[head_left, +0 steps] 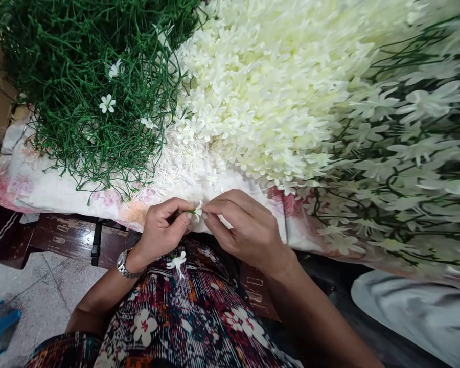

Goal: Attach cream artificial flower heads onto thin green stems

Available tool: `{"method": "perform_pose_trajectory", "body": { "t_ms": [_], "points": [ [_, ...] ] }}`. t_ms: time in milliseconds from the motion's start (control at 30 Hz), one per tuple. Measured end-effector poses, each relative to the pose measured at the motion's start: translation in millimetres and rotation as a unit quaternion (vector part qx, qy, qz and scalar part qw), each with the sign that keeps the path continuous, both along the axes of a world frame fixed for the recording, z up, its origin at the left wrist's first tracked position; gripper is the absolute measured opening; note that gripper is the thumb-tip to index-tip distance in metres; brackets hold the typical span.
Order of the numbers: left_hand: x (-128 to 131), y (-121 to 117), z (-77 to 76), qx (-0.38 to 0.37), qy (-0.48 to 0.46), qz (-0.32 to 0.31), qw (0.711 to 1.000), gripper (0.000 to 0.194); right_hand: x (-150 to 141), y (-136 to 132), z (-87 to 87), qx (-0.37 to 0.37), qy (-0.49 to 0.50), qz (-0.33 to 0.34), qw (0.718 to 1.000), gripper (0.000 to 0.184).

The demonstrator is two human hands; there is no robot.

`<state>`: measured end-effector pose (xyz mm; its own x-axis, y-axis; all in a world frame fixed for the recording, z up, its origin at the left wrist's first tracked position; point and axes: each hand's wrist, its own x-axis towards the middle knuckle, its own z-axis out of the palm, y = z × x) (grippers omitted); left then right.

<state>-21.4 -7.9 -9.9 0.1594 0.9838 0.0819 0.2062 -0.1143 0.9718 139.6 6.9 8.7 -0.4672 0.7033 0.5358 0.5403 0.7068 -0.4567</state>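
My left hand is pinched shut on a thin green plastic stem. My right hand pinches a small white artificial flower at the tip of that stem, and the two hands meet fingertip to fingertip over my lap. Another loose white flower lies on my patterned lap just below the hands. A metal wristwatch sits on my left wrist.
A heap of bare green stems lies at the far left, a big pile of loose cream-white flowers in the middle, and finished stems with flowers at the right, all on a floral cloth. A dark wooden bench edge shows below it.
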Motion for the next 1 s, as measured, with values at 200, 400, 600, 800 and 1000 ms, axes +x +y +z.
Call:
{"method": "perform_pose_trajectory", "body": {
  "t_ms": [200,400,600,800,1000],
  "points": [
    [-2.3,1.9,9.3,-0.087,-0.036,-0.037,0.995,0.011,-0.5,-0.5,-3.0,0.047,-0.013,0.0,0.999,0.012],
    [-2.6,0.6,5.9,-0.072,-0.046,-0.022,0.996,0.01,-4.9,-1.7,0.0,0.021,-0.001,0.002,1.0,0.01],
    [-0.5,1.8,3.1,0.033,-0.008,-0.018,0.999,0.011,-7.0,-1.5,-1.6,-0.003,0.023,0.004,1.0,0.011],
    [0.6,4.3,-1.4,0.083,0.037,-0.016,0.996,0.013,-8.3,0.6,-8.2,-0.001,0.013,0.006,1.0,0.012],
    [-1.2,4.6,-2.0,0.055,0.04,-0.019,0.997,0.012,-7.3,1.2,-11.1,-0.013,0.01,0.006,1.0,0.01]
  ]
}}
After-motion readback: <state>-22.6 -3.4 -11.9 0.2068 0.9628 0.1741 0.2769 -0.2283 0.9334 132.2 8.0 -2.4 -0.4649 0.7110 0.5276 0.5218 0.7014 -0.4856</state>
